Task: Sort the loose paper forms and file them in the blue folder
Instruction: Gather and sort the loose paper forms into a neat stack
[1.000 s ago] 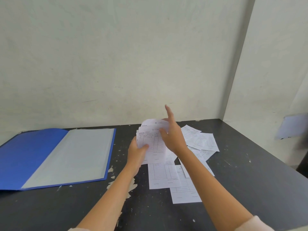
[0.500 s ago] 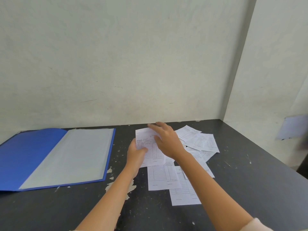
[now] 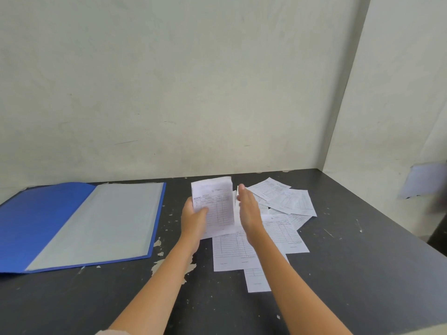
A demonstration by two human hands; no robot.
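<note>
My left hand point(image 3: 193, 220) grips a small stack of white printed forms point(image 3: 216, 204) by its left edge, thumb on top, held upright above the dark table. My right hand point(image 3: 249, 211) stands edge-on with straight fingers against the stack's right side. Several loose forms point(image 3: 285, 201) lie scattered on the table behind and under my right hand, and more loose forms point(image 3: 232, 252) lie nearer me. The blue folder point(image 3: 36, 221) lies open flat at the left, its clear inner sleeve point(image 3: 96, 223) facing up.
The dark table point(image 3: 350, 274) has flaking paint patches point(image 3: 169, 264) between folder and forms. A pale wall runs along the back and a side wall meets it at the right. A blurred pale sheet point(image 3: 425, 180) shows at the right edge.
My right hand came off the top of the stack and now lies flat against its right side. The stack has tipped more upright in my left hand.
</note>
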